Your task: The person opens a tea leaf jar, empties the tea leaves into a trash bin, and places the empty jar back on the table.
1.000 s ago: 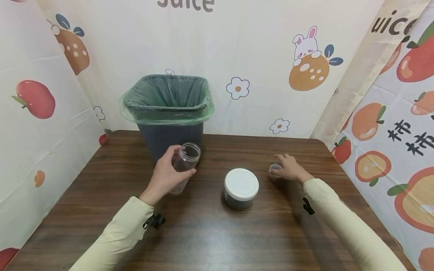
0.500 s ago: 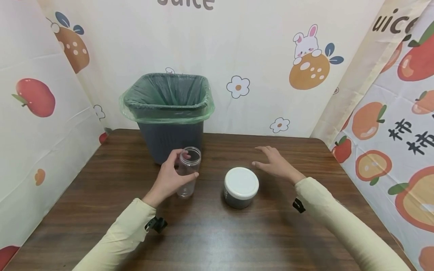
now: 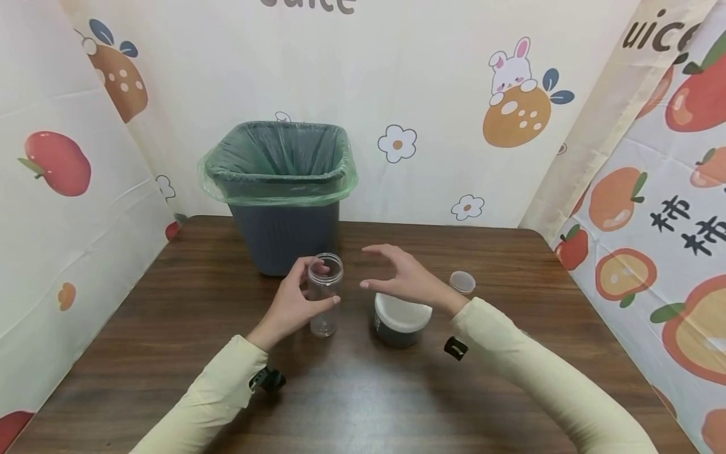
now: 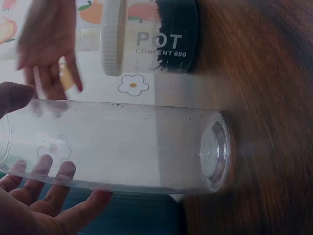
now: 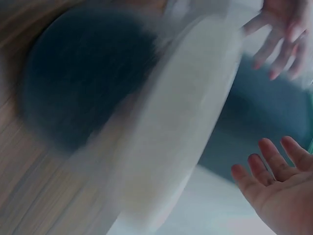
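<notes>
My left hand (image 3: 296, 296) grips a clear plastic bottle (image 3: 324, 318) near its top, thumb on one side and fingers on the other. The bottle is upright and uncapped, with a threaded mouth. In the left wrist view the bottle (image 4: 132, 147) looks see-through, with small dark specks on its wall. My right hand (image 3: 405, 277) is in the air to the right of the bottle, fingers spread and holding nothing. It partly hides a white-lidded pot (image 3: 399, 321) with dark contents. On the table to the right lies a small clear cap (image 3: 462, 282).
A dark bin (image 3: 283, 233) with a green liner bag stands behind the bottle. The brown wooden table (image 3: 363, 391) reaches back to a fruit-patterned cloth (image 3: 431, 82). In the left wrist view the pot (image 4: 151, 39) carries the print "POT".
My right hand has left the clear cap and moved left past the pot towards the bottle. My left hand has shifted slightly right and nearer with the bottle, which now stands straighter.
</notes>
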Tool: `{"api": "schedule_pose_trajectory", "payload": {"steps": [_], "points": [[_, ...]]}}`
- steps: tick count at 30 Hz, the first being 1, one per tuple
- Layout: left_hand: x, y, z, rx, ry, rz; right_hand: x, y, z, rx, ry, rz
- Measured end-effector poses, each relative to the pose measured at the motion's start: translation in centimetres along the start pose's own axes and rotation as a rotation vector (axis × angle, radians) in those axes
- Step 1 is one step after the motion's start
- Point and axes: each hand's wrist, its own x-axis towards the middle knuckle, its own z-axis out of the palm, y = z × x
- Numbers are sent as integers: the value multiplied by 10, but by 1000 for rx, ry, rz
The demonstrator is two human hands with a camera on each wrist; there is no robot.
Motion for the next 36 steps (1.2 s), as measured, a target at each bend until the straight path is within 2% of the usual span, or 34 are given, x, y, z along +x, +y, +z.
{"api": "schedule_pose_trajectory", "payload": {"steps": [5,9,19,26,32,36], "points": [[-1,-1,1,-6,-18,-7,11,-20,16,149,-4,-92],[-2,-2,1,-10,-30,-16,18,-28,28,217,-1,-131],[-4,-4,-1,-60,-76,-41,22,-32,41,325,13,-106],[-5,-4,-1,-47,-80,-56,12,-61,29,353,-3,-82],[-5,-4,0,-59,-90,-58,20,-35,41,352,4,-87],[-6,-5,1,-37,-91,-61,21,-32,43,332,10,-89]]}}
